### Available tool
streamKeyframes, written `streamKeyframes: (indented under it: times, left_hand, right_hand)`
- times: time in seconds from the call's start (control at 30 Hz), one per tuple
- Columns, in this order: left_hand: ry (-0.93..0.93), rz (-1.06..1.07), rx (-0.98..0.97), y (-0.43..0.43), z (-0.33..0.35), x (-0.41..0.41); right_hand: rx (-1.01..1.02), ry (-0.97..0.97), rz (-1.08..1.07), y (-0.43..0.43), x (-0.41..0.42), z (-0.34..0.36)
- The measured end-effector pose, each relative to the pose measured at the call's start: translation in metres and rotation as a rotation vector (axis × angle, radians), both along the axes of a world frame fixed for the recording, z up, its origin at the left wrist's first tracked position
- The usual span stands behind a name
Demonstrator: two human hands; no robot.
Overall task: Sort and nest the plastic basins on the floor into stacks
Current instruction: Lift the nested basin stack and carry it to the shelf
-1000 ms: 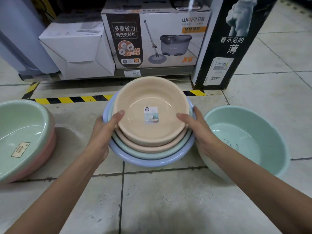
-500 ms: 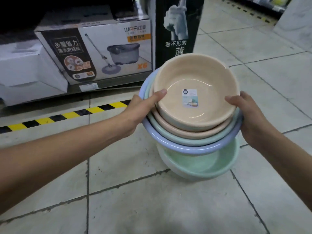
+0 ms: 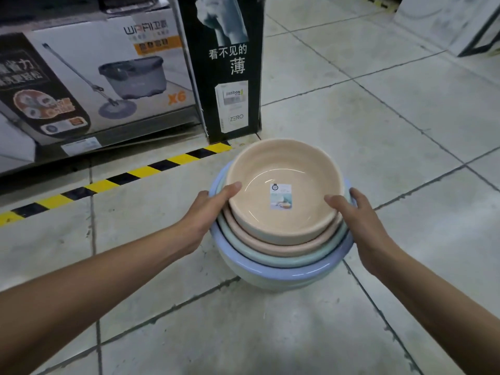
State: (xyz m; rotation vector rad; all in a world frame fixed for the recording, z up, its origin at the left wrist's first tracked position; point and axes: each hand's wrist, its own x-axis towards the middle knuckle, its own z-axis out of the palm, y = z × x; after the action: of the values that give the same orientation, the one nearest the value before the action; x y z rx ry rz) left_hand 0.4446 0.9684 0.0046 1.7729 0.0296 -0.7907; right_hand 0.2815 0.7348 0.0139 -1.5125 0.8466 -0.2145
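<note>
Stack lowered into mint basin, left hand and right hand gripping its rim.

Nested stack of round plastic basins, beige uppermost: carried rightward and lowered into the pale green round plastic basin, formerly standing apart.

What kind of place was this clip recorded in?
Probably a household-goods shop aisle: a white cardboard box picturing a grey mop and bucket sits above a shelf price tag, yellow-and-black striped tape lines the tiled floor, and the beige plastic basin carries a product sticker.
</note>
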Motion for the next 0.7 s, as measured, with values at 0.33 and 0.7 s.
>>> streamKeyframes:
  times: [0.33, 0.7]
  left_hand:
    - [0.060, 0.019, -0.080, 0.007, -0.014, 0.003]
    - [0.033, 0.055, -0.191, 0.005, -0.042, 0.002]
  right_hand:
    - [0.198, 0.051, 0.042, -0.021, -0.015, -0.016]
    - [0.304, -0.052, -0.002, -0.013, 0.001, -0.036]
